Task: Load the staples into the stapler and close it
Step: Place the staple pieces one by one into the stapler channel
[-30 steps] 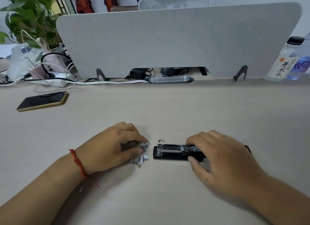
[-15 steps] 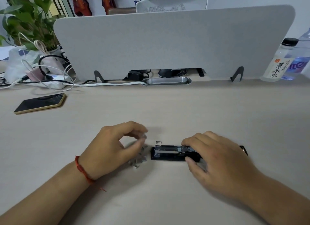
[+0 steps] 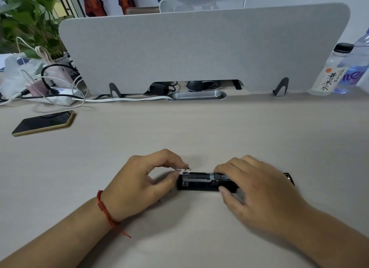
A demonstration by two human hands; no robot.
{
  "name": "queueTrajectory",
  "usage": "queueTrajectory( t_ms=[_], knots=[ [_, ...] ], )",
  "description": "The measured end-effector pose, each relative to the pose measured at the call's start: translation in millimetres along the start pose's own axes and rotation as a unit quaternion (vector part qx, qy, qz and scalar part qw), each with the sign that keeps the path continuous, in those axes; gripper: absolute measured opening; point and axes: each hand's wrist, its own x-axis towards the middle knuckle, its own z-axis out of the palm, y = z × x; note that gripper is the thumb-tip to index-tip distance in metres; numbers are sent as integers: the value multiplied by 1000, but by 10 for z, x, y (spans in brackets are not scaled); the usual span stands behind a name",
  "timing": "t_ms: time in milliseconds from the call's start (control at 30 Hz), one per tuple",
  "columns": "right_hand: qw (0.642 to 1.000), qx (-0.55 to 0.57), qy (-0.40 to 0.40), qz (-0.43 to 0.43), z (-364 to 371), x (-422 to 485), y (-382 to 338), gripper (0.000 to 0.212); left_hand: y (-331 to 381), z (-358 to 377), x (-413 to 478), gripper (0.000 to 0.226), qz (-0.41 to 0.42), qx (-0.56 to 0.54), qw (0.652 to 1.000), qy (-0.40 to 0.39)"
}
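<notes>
We held staples [image 3: 182,169] at the open stapler [image 3: 199,181].
Our left hand [image 3: 147,180] pinched the staples beside its front end; our right hand [image 3: 257,190], fingers curled, gripped the stapler on the desk [image 3: 199,132].

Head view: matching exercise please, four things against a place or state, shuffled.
1 phone
2 stapler
3 left hand
4 black-capped bottle

A far right, beside the divider
B magazine exposed, gripped by the right hand
C pinching staples
D lying flat at far left, screen dark

Pairs: 1-D, 2-B, 3-C, 4-A
</notes>
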Motion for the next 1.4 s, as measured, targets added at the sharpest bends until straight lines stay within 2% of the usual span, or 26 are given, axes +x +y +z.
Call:
queueTrajectory(
  t_ms=[100, 200, 333, 433, 500, 667, 833, 1100, 1400],
  knots=[
    [1000, 1, -2, 2, -9, 2, -3, 27, -25, -7, 0, 18, -14, -16, 1000, 5],
    [1000, -2, -9, 5, -20, 2, -8, 26, -24, -19, 15, 12, -2, 12, 1000, 22],
    [1000, -5, -11, 5, -15, -5, -5, 27, -147, -139, 72, 13, -21, 137, 989, 48],
    [1000, -5, -7, 7, -7, -7, 1, 27, -303, -174, 116, 16, -60, 214, 975, 28],
    [1000, -6, -5, 6, -2, -7, 0, 27, -373, -161, 146, 13, -84, 209, 974, 33],
    [1000, -1, -7, 7, -3, -11, 0, 26, -440, -200, 137, 13, -136, 92, 985, 51],
    [1000, -2, -13, 8, -7, -9, -7, 25, -446, -206, 167, 16, -99, 182, 977, 47],
    [1000, -5, -16, 12, -10, -4, -14, 26, -421, -170, 187, 13, -72, 203, 976, 19],
    [1000, -9, -7, 8, -19, 0, -18, 28, -358, -172, 153, 29, -57, 197, 979, 12]
  ],
)
